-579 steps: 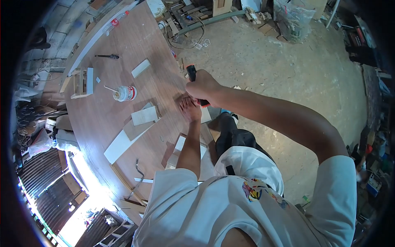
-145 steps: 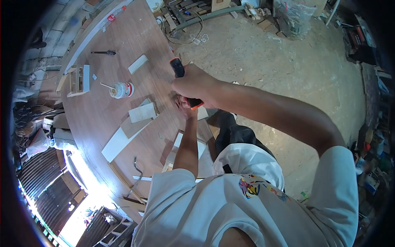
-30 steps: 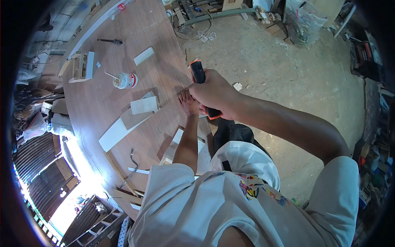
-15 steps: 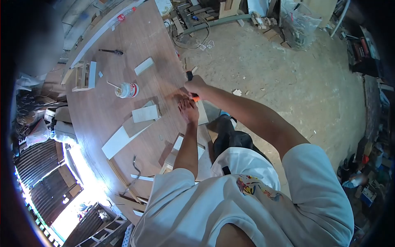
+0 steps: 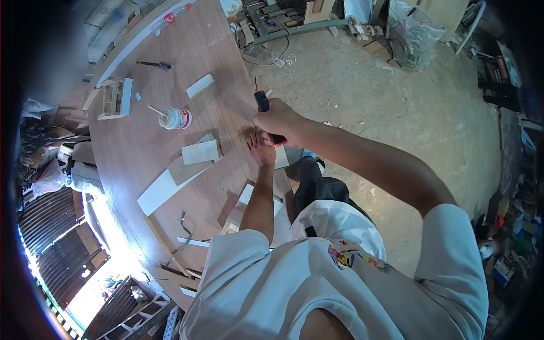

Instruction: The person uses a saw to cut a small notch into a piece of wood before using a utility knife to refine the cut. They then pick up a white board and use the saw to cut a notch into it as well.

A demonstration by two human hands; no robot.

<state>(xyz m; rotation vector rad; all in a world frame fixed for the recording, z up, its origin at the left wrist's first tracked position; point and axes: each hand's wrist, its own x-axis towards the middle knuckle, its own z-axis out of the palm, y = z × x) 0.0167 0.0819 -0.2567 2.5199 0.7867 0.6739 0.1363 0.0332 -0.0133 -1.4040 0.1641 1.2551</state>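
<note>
My right hand (image 5: 276, 120) is closed around a black-and-orange hand tool (image 5: 262, 101), gripping it at the table's edge. One black end sticks out above the fist, and an orange-trimmed black part shows below it. The tool's exact kind is hard to tell. Right beside it, my left hand (image 5: 261, 149) lies palm down near the table edge with fingers spread, its fingertips close to the tool. A pale board (image 5: 281, 157) shows just right of my left wrist, partly hidden. Under my left forearm stands a small white-and-wood piece (image 5: 245, 197).
On the wooden table (image 5: 164, 93) are a glue jar (image 5: 179, 119) with a stick, a white block (image 5: 200, 86), stacked boards (image 5: 200, 153), a long white board (image 5: 161, 192), a dark tool (image 5: 154, 65), a wooden frame (image 5: 117, 99) and a bent metal bar (image 5: 185, 225).
My right hand and the tool have shifted slightly down, toward my body, and the right elbow has swung outward. My left hand stays nearly in place.
</note>
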